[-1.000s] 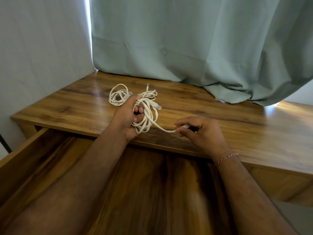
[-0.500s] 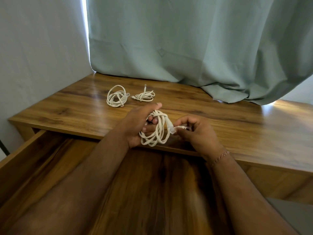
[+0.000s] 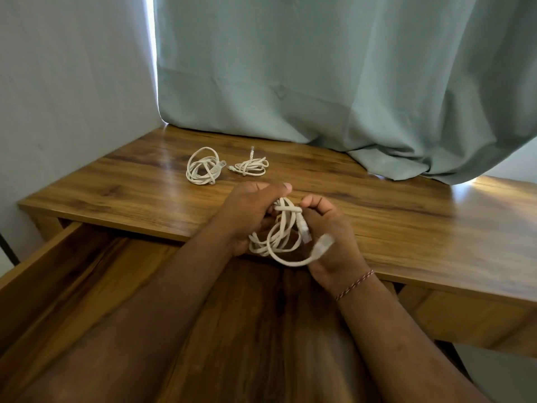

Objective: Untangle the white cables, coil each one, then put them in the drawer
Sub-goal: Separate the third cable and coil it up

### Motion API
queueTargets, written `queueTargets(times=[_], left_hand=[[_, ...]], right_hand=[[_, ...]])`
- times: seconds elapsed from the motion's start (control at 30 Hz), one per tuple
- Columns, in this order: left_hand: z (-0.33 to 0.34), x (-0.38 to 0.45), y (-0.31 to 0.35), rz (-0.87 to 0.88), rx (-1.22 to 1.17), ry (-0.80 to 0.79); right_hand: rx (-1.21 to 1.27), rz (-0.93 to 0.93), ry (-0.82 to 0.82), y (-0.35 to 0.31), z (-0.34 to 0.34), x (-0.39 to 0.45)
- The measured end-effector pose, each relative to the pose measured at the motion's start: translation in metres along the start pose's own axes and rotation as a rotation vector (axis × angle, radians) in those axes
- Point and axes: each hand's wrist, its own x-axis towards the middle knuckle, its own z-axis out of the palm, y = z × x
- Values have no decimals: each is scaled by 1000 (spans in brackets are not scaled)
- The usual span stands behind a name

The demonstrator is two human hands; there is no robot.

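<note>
Two coiled cables (image 3: 202, 167) on desk (image 3: 406, 216) | third cable (image 3: 279, 234) in both hands | drawer (image 3: 52, 274) open

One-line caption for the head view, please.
Both hands, left hand and right hand, hold a white cable coil over the open drawer; two coiled cables lie on the desk.

two coils (image 3: 203, 166) on desk (image 3: 406, 228) | drawer (image 3: 58, 286) in front, below

head view, looking down, close over desk (image 3: 406, 228)
</note>
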Motion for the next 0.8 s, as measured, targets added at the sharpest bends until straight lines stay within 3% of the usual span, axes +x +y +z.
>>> queueTargets(times=[0.1,0.27,0.33,0.4,0.47,0.53,0.6,0.8], left_hand=[[8,9,-7,59,-28,177],[8,15,-11,101,-125,328],[2,17,-9,107,-164,428],[-6,19,-9,137,-182,497],[-7,18,-12,161,-183,538],[-7,17,-15,187,-159,550],[-8,18,-19,213,-90,548],[-4,20,-23,187,-87,644]], right_hand=[[-68,-72,204,10,15,-5],[-15,-91,413,14,12,-3],[-90,-238,440,13,7,-1],[-428,-591,352,12,1,-3],[-890,-931,112,8,1,-5],[-1255,-1084,-82,10,5,-6],[-1395,-1049,-118,21,12,-9],[-1177,-901,-145,27,10,-8]])
